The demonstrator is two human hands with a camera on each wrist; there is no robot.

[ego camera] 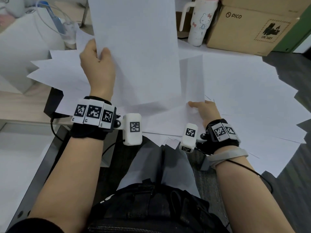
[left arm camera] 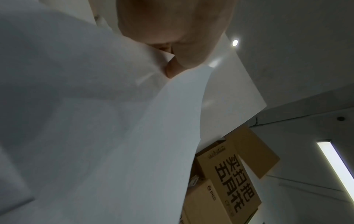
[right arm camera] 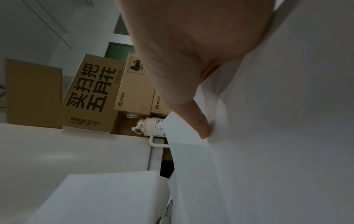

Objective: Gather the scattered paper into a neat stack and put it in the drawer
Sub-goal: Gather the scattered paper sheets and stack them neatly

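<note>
So the left hand (ego camera: 97, 64) is gripping a bunch of plain white paper sheets (ego camera: 134, 47) by their left edge, thumb on the near face and fingers tucked behind, holding them upright so they're filling the upper middle of the head view. In the left wrist view that hand (left arm camera: 172, 27) is curling round the edge of the held sheets (left arm camera: 95, 121), which are bowing a bit and looking blank and unprinted.

The right hand (ego camera: 204, 111) is sitting lower, right of centre, with the thumb sticking out to the left and pressing on a sheet; the fingers are hidden behind paper, so I can't tell how closed it is. From the right wrist view the thumb (right arm camera: 199, 124) is pushing into a fold of white paper (right arm camera: 268, 136).

The rest of the scattered white paper (ego camera: 235, 91) is fanning out all over the dark tabletop (ego camera: 286, 61), corners poking every direction, overlapping, some hanging off the near edge in the lower centre.

Upper right, a brown cardboard box with PICO printed on it (ego camera: 252, 26) is standing next to a white cartoon-cat tumbler with a handle (ego camera: 200, 21).
</note>
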